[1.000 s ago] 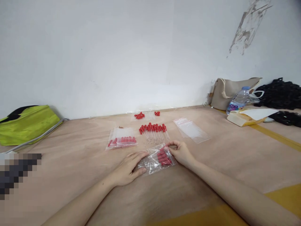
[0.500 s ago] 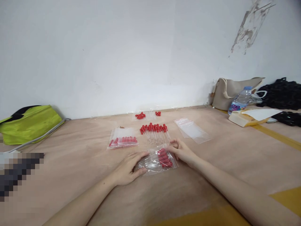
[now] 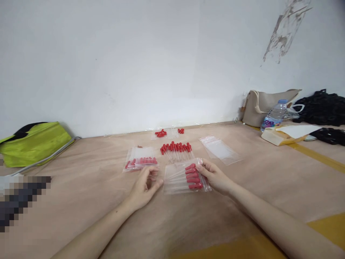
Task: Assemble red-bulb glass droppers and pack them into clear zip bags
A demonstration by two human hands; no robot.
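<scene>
My right hand point(image 3: 215, 177) pinches the sealing end of a clear zip bag point(image 3: 175, 181). Inside that bag lie several droppers with red rubber bulbs point(image 3: 192, 176), the bulbs toward my right hand and the clear tubes pointing left. To the left of the bag, my left hand point(image 3: 145, 185) holds nothing, its fingers curved and apart from the thumb. Just beyond, a row of loose red-bulbed droppers point(image 3: 176, 147) rests on the brown-covered table. Filled zip bags point(image 3: 141, 158) with red bulbs lie behind my left hand.
Flat zip bags point(image 3: 219, 149) lie at right. Loose red bulbs point(image 3: 161, 133) sit on plastic near the wall. A yellow-green bag point(image 3: 37, 144) and grey cable are at left; a water bottle point(image 3: 275, 115), beige bag point(image 3: 266, 102) and black pile point(image 3: 323, 108) stand at back right.
The bag of droppers has shifted slightly right and is lifted by my right hand at its sealing end. My left hand has let go of the other end and moved left.
</scene>
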